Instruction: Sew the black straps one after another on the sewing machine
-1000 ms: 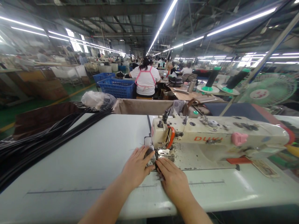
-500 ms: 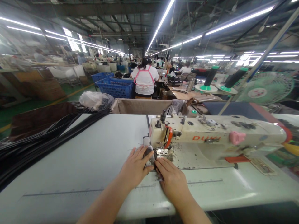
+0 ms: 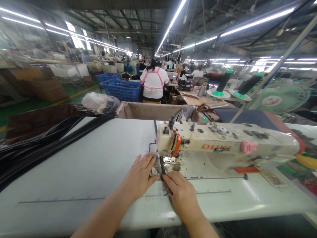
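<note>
Easing back from the foot (image 3: pixel 169 160), my right hand (image 3: pixel 182 189) bares more black strip (image 3: pixel 162 167) between them, so its line shows; the fingers bunch over its near part, pinching or pressing, I can't tell. My left hand (image 3: pixel 139 176) lies beside it, flat, thumb spread.

Strips (image 3: pixel 44 152) left of sewing machine (image 3: pixel 223 140)

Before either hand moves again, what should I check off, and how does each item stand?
1. Black strip reaches the presser foot: ok.
2. Right hand at the strip's near part: ok; grip firmness, cannot tell.
3. Left hand lying flat, left of the strip: ok.
4. Needle position: cannot tell, too small to make out.
5. Bundle of black strips apart from both hands: ok.
</note>
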`<control>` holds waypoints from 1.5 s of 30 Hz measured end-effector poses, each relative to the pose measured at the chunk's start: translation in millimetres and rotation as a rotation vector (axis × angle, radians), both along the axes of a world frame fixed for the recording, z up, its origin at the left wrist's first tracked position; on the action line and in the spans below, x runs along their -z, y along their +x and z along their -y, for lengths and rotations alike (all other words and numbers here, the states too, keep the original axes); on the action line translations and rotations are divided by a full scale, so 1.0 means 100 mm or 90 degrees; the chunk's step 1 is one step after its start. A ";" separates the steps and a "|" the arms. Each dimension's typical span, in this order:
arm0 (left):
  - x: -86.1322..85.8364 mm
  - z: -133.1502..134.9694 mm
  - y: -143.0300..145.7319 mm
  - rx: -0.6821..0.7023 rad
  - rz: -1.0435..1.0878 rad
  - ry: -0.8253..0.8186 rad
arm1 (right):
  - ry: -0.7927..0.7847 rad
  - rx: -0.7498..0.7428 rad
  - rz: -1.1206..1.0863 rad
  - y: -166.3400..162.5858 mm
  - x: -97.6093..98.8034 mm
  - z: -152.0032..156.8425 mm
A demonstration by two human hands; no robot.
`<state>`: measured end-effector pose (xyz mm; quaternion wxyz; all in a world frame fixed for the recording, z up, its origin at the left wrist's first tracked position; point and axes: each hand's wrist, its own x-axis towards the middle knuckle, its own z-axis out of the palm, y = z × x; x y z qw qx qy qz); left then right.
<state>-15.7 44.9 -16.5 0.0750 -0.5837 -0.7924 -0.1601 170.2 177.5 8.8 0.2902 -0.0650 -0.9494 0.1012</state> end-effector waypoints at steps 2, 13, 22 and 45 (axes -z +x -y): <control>0.01 0.00 0.00 0.000 -0.003 0.005 | 0.005 0.001 0.005 0.00 0.01 -0.01; -0.19 0.05 0.06 0.062 -0.006 0.038 | 0.037 0.032 0.046 -0.02 0.03 -0.01; -0.13 0.03 0.04 0.164 0.034 0.043 | 0.018 0.030 0.035 -0.01 0.05 -0.02; -0.18 -0.03 0.03 0.074 0.069 -0.004 | 0.006 0.039 0.007 -0.02 0.04 -0.02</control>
